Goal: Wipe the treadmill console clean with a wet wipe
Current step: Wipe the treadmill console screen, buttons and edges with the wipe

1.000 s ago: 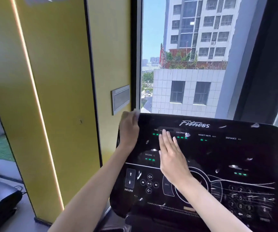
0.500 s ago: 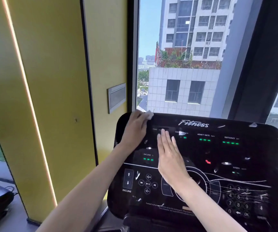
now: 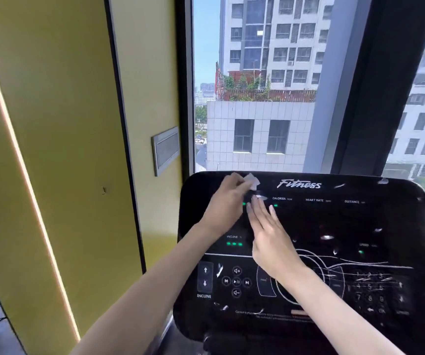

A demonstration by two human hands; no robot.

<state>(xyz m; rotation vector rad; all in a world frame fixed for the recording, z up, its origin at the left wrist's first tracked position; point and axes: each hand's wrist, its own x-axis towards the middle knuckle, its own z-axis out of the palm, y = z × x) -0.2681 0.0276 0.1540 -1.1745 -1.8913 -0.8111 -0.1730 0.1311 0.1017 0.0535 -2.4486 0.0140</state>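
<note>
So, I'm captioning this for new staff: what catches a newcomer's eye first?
The black console, low right, is streaked with white marks, both hands at its upper left: the left hand pinches a wipe, the right hand lies flat. Behind it, a window shows tower blocks; a yellow wall fills the left.

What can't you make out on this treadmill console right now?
Head view:
- Wet wipe: mostly hidden inside the left hand.
- Whatever lies under the right hand: covered.
- Keypad digits: blurred.
- Small print along the console bottom: too small.
</note>
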